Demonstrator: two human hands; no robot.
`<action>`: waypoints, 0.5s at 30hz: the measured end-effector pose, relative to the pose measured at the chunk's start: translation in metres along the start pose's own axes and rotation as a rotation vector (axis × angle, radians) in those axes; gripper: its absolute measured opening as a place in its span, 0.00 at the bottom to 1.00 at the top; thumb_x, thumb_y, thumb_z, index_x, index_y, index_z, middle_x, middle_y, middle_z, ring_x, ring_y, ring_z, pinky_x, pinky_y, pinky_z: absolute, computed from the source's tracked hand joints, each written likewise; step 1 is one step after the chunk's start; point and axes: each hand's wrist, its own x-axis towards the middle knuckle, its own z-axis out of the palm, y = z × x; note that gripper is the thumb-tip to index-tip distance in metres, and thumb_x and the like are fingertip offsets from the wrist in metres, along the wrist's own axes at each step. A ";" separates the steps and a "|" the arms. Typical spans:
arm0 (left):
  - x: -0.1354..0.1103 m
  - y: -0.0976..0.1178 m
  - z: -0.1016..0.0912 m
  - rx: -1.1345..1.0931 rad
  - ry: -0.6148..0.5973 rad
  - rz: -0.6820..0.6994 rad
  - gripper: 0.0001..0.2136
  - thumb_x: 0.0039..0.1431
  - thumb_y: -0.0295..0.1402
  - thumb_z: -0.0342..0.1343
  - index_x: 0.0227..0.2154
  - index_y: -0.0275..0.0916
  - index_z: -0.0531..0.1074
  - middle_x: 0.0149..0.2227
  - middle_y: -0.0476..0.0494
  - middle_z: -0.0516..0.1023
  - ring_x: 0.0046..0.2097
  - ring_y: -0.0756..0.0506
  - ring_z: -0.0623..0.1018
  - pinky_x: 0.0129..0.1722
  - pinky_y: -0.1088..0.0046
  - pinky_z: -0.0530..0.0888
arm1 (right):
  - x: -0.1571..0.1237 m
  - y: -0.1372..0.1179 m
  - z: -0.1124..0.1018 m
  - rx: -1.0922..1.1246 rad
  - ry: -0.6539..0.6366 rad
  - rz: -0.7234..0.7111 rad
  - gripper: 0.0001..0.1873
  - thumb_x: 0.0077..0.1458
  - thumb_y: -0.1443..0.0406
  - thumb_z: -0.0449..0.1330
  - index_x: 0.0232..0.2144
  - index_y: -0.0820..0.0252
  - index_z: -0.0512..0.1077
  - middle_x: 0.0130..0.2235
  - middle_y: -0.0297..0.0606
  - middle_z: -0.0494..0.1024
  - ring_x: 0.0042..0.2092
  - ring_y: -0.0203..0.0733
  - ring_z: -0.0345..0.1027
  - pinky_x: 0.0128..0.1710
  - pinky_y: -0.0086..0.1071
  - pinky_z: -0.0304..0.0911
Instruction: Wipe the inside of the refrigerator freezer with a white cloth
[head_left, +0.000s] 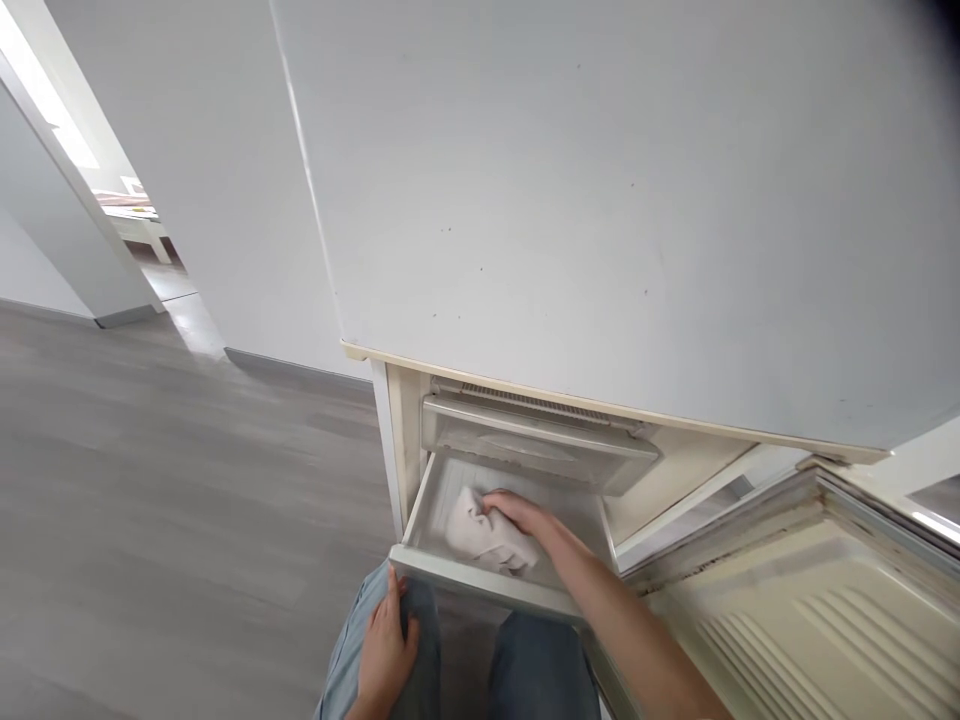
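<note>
A white cloth [491, 535] lies bunched on the bottom of a pulled-out drawer [480, 575]. My right hand [514, 508] is closed on the cloth's upper edge, reaching in from the right over the drawer's front. At the drawer's left front corner is my left hand [388, 640], its index finger stretched up against the front edge and its thumb apart. The drawer belongs to a fridge or freezer compartment, and a second drawer [540, 445] with a clear front sits closed above it.
The compartment's door [825, 620] stands open on the right, with dark stains along its seal. A large white door [570, 200] fills the view above the compartment. Grey wood-look floor [187, 540] spreads on the left. My knees [544, 665] are just below the drawer.
</note>
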 end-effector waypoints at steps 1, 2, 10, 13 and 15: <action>0.000 0.000 0.000 0.002 0.005 0.005 0.33 0.59 0.32 0.40 0.65 0.27 0.37 0.58 0.34 0.70 0.59 0.42 0.69 0.60 0.59 0.66 | 0.011 -0.005 0.014 0.042 -0.034 0.003 0.07 0.50 0.63 0.54 0.30 0.60 0.68 0.28 0.36 0.72 0.28 0.38 0.66 0.30 0.29 0.63; 0.000 0.000 0.000 0.003 0.014 0.012 0.33 0.59 0.32 0.40 0.65 0.28 0.37 0.58 0.35 0.70 0.59 0.42 0.69 0.60 0.59 0.66 | 0.021 -0.009 0.028 0.078 -0.066 0.008 0.07 0.52 0.62 0.53 0.30 0.60 0.68 0.29 0.35 0.72 0.29 0.37 0.66 0.31 0.29 0.63; 0.001 0.006 -0.001 -0.008 0.028 0.029 0.35 0.62 0.44 0.40 0.65 0.29 0.35 0.57 0.33 0.71 0.60 0.40 0.69 0.60 0.55 0.64 | 0.044 -0.010 0.093 0.148 -0.385 0.055 0.23 0.61 0.51 0.48 0.31 0.61 0.73 0.32 0.34 0.75 0.37 0.35 0.69 0.46 0.28 0.60; 0.006 0.011 0.000 -0.064 0.021 -0.001 0.42 0.59 0.50 0.44 0.64 0.27 0.32 0.56 0.31 0.72 0.59 0.38 0.69 0.60 0.55 0.64 | 0.034 -0.002 0.089 -0.009 -0.392 -0.009 0.23 0.59 0.49 0.50 0.30 0.60 0.74 0.33 0.33 0.76 0.40 0.36 0.69 0.50 0.29 0.58; 0.012 0.014 0.000 -0.114 0.033 -0.034 0.41 0.57 0.52 0.46 0.63 0.26 0.40 0.53 0.31 0.74 0.56 0.38 0.72 0.58 0.56 0.67 | 0.026 0.004 0.081 -0.123 -0.326 -0.018 0.23 0.58 0.50 0.50 0.28 0.60 0.74 0.31 0.34 0.76 0.38 0.38 0.69 0.48 0.31 0.60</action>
